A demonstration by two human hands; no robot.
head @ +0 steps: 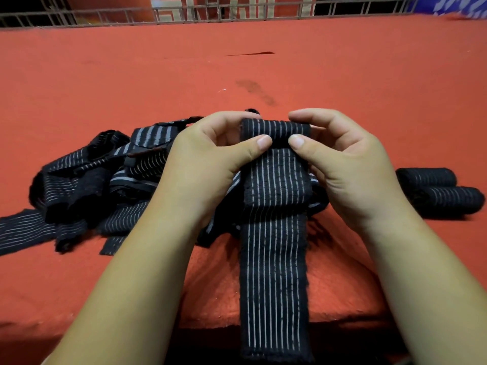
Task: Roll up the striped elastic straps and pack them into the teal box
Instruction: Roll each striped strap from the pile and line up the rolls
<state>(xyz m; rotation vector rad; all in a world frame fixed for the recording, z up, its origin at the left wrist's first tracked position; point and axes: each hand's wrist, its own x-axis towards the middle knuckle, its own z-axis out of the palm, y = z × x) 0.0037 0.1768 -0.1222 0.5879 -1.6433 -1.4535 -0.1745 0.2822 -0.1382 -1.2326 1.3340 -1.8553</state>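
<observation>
Striped strap (275, 233) lies flat toward the person, far end turned into a small roll (275, 129) — just started. Left hand (208, 159) and right hand (340, 159) both pinch that roll, thumbs in front, fingers curled behind. Two finished rolls (442, 193) sit right on the red table (237, 61); a tangled pile of unrolled straps (92, 180) waits left — most work remains. Teal box not in view; strap's near end drops past the table edge.

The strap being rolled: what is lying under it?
Under the strap, other loose striped straps and the red cloth show. What lies directly beneath its middle is covered.
</observation>
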